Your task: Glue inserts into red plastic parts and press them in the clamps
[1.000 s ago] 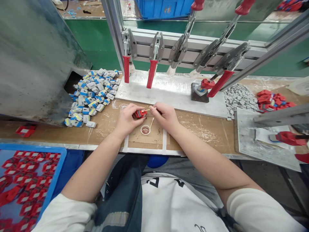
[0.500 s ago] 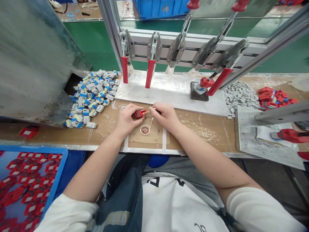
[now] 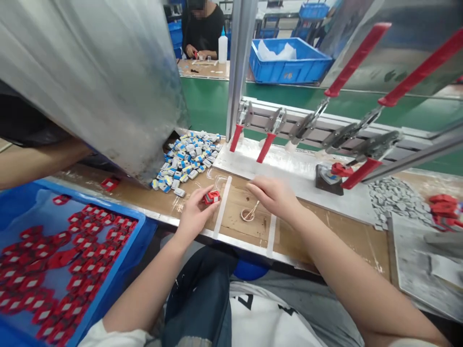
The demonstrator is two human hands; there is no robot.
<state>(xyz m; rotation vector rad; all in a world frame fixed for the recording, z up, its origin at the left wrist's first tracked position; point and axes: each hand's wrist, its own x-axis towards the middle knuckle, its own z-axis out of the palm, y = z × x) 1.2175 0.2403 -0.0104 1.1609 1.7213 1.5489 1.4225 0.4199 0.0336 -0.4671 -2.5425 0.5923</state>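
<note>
Blue-capped bottle point(image 3: 223, 49) on far bench point(image 3: 206, 72)

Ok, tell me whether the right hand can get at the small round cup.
Probably yes: the right hand is close to the cup, and nothing visible blocks the way; at least one thin stick leans from it.

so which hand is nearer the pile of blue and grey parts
Left. The left hand is just this side of the pile; the right hand is farther off to its right.
</note>
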